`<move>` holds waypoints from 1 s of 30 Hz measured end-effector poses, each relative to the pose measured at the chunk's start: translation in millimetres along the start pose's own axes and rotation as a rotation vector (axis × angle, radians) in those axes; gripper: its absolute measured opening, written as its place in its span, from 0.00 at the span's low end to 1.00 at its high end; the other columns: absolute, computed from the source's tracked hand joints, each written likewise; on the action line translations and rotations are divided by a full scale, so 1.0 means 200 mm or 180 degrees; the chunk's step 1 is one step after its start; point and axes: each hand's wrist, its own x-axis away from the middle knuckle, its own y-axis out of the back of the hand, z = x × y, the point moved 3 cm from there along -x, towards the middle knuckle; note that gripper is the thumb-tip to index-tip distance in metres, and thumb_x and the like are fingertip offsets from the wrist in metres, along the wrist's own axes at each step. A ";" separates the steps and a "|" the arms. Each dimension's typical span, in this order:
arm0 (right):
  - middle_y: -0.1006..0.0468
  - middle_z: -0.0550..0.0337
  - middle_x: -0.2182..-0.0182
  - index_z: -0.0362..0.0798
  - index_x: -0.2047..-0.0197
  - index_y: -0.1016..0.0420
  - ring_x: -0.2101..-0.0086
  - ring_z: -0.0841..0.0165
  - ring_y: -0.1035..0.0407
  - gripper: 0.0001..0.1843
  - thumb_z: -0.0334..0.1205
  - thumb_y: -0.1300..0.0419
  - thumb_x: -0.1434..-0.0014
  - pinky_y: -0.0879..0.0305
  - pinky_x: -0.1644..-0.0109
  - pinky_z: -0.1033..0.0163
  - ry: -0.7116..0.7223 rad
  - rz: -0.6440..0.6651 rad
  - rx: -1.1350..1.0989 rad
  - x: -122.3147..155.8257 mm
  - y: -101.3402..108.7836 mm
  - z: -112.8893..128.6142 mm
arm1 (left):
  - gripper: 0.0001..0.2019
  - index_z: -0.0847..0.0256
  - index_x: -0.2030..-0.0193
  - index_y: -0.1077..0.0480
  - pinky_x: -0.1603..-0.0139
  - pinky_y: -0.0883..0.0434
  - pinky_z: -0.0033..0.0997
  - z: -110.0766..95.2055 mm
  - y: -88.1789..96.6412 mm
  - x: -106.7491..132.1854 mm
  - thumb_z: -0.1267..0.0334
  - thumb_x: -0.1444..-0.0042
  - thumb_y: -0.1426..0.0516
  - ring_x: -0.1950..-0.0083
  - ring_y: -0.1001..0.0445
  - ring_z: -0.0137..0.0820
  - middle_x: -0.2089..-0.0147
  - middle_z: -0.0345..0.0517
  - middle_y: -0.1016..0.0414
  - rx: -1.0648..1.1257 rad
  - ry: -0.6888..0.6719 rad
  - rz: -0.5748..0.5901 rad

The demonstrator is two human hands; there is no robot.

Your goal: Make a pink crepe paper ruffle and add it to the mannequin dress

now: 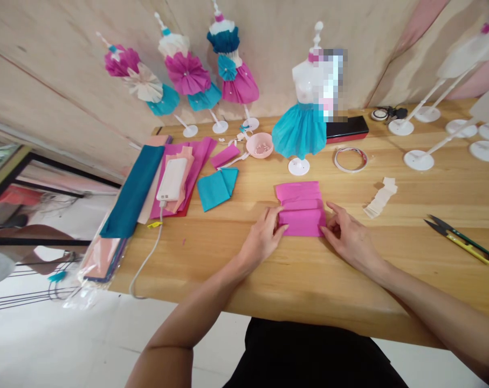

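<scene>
Left hand (262, 240) and right hand (349, 237) open, pressing folded pink crepe paper (301, 210) | wooden counter (393, 280) | risk: heavy pressure could tear the paper

Light: bright and even across the wooden table (393, 258), source not visible
Shadows: faint and soft on the table's top
Glare: pale sheen on the floor (147, 328) below the table
Distortion: strong wide-angle bowing beyond the table's corners
Focus: crisp on the pink crepe paper (301, 209) mid-table
Blur: pixelated patch (329, 81) above the table's far edge
</scene>
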 end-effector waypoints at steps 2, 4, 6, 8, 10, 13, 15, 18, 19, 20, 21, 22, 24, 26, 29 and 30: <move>0.24 0.59 0.70 0.48 0.35 0.45 0.68 0.61 0.29 0.30 0.43 0.46 0.40 0.32 0.64 0.56 -0.0007 -0.0004 0.0026 0.00 0.00 0.00 | 0.20 0.58 0.40 0.40 0.53 0.27 0.35 -0.02 0.01 0.01 0.63 0.39 0.47 0.53 0.28 0.32 0.50 0.50 0.33 -0.0253 -0.0091 0.0037; 0.24 0.59 0.70 0.48 0.35 0.45 0.68 0.61 0.28 0.31 0.43 0.45 0.40 0.32 0.65 0.56 -0.0028 0.0005 0.0091 0.00 -0.01 -0.01 | 0.20 0.59 0.40 0.39 0.50 0.27 0.39 -0.05 0.03 0.01 0.62 0.38 0.47 0.47 0.30 0.36 0.46 0.54 0.35 -0.0509 -0.0224 -0.0007; 0.24 0.59 0.70 0.48 0.36 0.45 0.67 0.60 0.28 0.31 0.43 0.45 0.40 0.32 0.64 0.56 -0.0047 0.0045 0.0162 0.00 -0.01 -0.01 | 0.20 0.60 0.40 0.38 0.44 0.30 0.45 -0.09 0.04 0.00 0.62 0.38 0.47 0.42 0.33 0.40 0.43 0.57 0.36 -0.0759 -0.0474 -0.0084; 0.23 0.58 0.70 0.47 0.36 0.44 0.67 0.60 0.28 0.31 0.44 0.45 0.40 0.32 0.64 0.56 -0.0060 0.0081 0.0214 -0.01 -0.01 -0.01 | 0.19 0.60 0.40 0.38 0.38 0.36 0.48 -0.13 0.02 0.00 0.62 0.37 0.49 0.37 0.37 0.40 0.39 0.57 0.36 -0.0962 -0.0873 0.0005; 0.23 0.58 0.70 0.47 0.36 0.44 0.68 0.60 0.28 0.31 0.44 0.45 0.40 0.32 0.65 0.56 -0.0043 0.0090 0.0249 -0.01 -0.01 -0.01 | 0.19 0.59 0.37 0.40 0.32 0.43 0.48 -0.15 -0.03 -0.01 0.64 0.35 0.52 0.32 0.43 0.37 0.34 0.52 0.39 -0.1129 -0.1260 0.0277; 0.23 0.58 0.70 0.48 0.36 0.43 0.69 0.60 0.28 0.30 0.44 0.45 0.40 0.32 0.66 0.56 0.0024 0.0060 0.0283 -0.01 -0.01 -0.02 | 0.22 0.60 0.33 0.47 0.28 0.50 0.46 -0.16 -0.09 -0.01 0.62 0.33 0.56 0.28 0.49 0.33 0.30 0.49 0.44 -0.1356 -0.1436 0.0574; 0.23 0.59 0.71 0.48 0.36 0.44 0.69 0.61 0.28 0.30 0.45 0.45 0.39 0.32 0.67 0.56 0.0078 0.0046 0.0291 -0.01 -0.01 -0.03 | 0.25 0.61 0.31 0.50 0.28 0.52 0.46 -0.14 -0.11 -0.01 0.57 0.32 0.57 0.28 0.50 0.33 0.29 0.50 0.46 -0.1486 -0.1347 0.0648; 0.23 0.58 0.70 0.48 0.35 0.44 0.70 0.60 0.28 0.30 0.47 0.47 0.38 0.32 0.68 0.56 0.0192 0.0011 0.0386 -0.02 0.01 -0.01 | 0.29 0.62 0.29 0.55 0.28 0.55 0.47 -0.12 -0.12 0.00 0.51 0.33 0.58 0.27 0.53 0.35 0.28 0.52 0.51 -0.1613 -0.1222 0.0762; 0.22 0.55 0.68 0.48 0.35 0.44 0.68 0.59 0.27 0.30 0.48 0.47 0.37 0.31 0.66 0.54 0.0247 -0.0037 0.0482 -0.02 0.02 0.00 | 0.31 0.63 0.29 0.57 0.28 0.56 0.47 -0.12 -0.11 0.01 0.49 0.34 0.58 0.26 0.55 0.36 0.27 0.53 0.53 -0.1625 -0.1212 0.0799; 0.21 0.51 0.63 0.47 0.34 0.45 0.64 0.57 0.26 0.31 0.49 0.47 0.37 0.30 0.62 0.52 0.0361 -0.0084 0.0593 -0.01 0.03 0.02 | 0.34 0.64 0.29 0.58 0.28 0.57 0.48 -0.12 -0.11 0.02 0.46 0.35 0.58 0.26 0.57 0.37 0.27 0.54 0.55 -0.1622 -0.1221 0.0831; 0.23 0.47 0.56 0.46 0.33 0.46 0.57 0.54 0.27 0.33 0.50 0.46 0.37 0.31 0.56 0.48 0.0536 -0.0086 0.0709 -0.01 0.04 0.05 | 0.37 0.65 0.29 0.59 0.28 0.57 0.49 -0.13 -0.11 0.03 0.43 0.36 0.58 0.25 0.60 0.38 0.27 0.55 0.56 -0.1609 -0.1241 0.0863; 0.27 0.43 0.48 0.45 0.32 0.47 0.49 0.51 0.31 0.35 0.52 0.46 0.38 0.35 0.48 0.45 0.0771 -0.0033 0.0813 -0.01 0.04 0.08 | 0.39 0.66 0.29 0.60 0.28 0.58 0.49 -0.13 -0.11 0.04 0.41 0.38 0.58 0.25 0.62 0.40 0.27 0.56 0.57 -0.1592 -0.1263 0.0885; 0.40 0.40 0.36 0.43 0.30 0.53 0.38 0.48 0.45 0.42 0.57 0.47 0.38 0.46 0.38 0.40 0.1294 0.0263 0.0935 0.01 0.01 0.13 | 0.43 0.67 0.29 0.60 0.28 0.60 0.51 -0.15 -0.10 0.05 0.37 0.41 0.57 0.25 0.65 0.42 0.26 0.58 0.60 -0.1561 -0.1288 0.0910; 0.49 0.38 0.33 0.39 0.29 0.60 0.34 0.49 0.55 0.47 0.60 0.49 0.39 0.54 0.35 0.38 0.1558 0.0535 0.1019 0.04 -0.04 0.14 | 0.46 0.66 0.29 0.59 0.28 0.60 0.53 -0.15 -0.10 0.05 0.34 0.44 0.56 0.25 0.67 0.45 0.26 0.61 0.63 -0.1548 -0.1270 0.0914; 0.52 0.35 0.32 0.36 0.29 0.64 0.33 0.50 0.59 0.48 0.61 0.51 0.38 0.58 0.34 0.37 0.1553 0.0715 0.1189 0.06 -0.09 0.11 | 0.48 0.61 0.28 0.59 0.30 0.61 0.59 -0.14 -0.09 0.04 0.30 0.48 0.56 0.25 0.67 0.50 0.26 0.62 0.67 -0.1570 -0.1189 0.0902; 0.53 0.35 0.32 0.36 0.29 0.64 0.33 0.50 0.59 0.48 0.61 0.51 0.38 0.58 0.34 0.36 0.1538 0.0739 0.1233 0.06 -0.10 0.10 | 0.48 0.58 0.28 0.59 0.31 0.61 0.61 -0.13 -0.08 0.04 0.29 0.49 0.56 0.26 0.66 0.51 0.26 0.62 0.68 -0.1584 -0.1160 0.0898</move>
